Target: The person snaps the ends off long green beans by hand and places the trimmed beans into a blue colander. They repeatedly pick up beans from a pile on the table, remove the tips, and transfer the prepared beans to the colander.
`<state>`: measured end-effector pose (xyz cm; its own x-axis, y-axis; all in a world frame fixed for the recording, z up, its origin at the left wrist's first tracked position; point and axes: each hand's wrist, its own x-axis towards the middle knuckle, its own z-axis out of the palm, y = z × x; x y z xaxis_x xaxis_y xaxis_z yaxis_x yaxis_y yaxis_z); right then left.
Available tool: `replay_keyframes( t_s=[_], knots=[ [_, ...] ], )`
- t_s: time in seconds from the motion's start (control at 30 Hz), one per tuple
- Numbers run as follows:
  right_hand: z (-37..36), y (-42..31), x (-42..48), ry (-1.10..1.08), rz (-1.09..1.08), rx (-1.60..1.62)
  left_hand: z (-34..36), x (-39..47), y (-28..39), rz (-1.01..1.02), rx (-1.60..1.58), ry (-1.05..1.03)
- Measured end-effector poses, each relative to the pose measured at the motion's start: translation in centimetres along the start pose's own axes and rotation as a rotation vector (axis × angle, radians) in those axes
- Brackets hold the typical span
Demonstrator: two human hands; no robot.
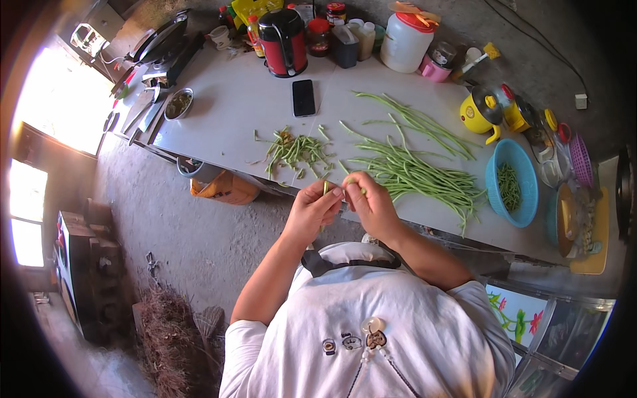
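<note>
Close together at the front edge of the worktop, my left hand [317, 204] and my right hand [369, 205] each pinch green bean pieces. A short length of yard-long bean [325, 187] pokes up between my left thumb and fingers. Green bits [363, 190] show at my right fingertips; whether they join the left piece is hidden. Just beyond my left hand lies a loose heap of short bean pieces [298, 149]. A large bunch of whole yard-long beans [423, 174] spreads to the right of my right hand. Farther right, a blue plastic basket [530, 199] holds cut beans [508, 186].
A smartphone [303, 98] lies mid-worktop. Behind it stand a red-and-black electric kettle [283, 45], jars and a white plastic tub [405, 42]. A cleaver [149, 117] and a metal bowl [178, 104] are at the left. A yellow electric pot [477, 112] stands right. Below hangs a bucket [199, 170].
</note>
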<state>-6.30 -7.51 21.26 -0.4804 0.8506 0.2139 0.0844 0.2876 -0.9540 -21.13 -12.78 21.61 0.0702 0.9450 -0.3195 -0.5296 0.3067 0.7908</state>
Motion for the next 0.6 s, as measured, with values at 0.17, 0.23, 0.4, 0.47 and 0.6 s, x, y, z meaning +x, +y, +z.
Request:
replay_keyframes(
  t_s=[0.17,0.23,0.4,0.47,0.6],
  knots=[
    [-2.7,0.7,1.8,0.282,-0.035,0.307,-1.3,-0.4,-0.2,-0.036,0.081,0.038],
    [-2.9,-0.2,1.6,0.125,0.035,0.059,-1.3,-0.5,0.0,-0.078,0.102,0.028],
    [-0.3,-0.5,0.8,-0.186,0.103,-0.183,-1.1,-0.2,0.5,-0.113,0.118,-0.174],
    [0.0,0.3,0.6,-0.232,0.161,-0.124,-0.7,-0.3,0.5,-0.107,0.093,-0.162],
    [-0.4,0.4,0.3,-0.187,0.148,-0.068,-1.4,-0.7,-0.2,-0.102,0.082,-0.131]
  ],
)
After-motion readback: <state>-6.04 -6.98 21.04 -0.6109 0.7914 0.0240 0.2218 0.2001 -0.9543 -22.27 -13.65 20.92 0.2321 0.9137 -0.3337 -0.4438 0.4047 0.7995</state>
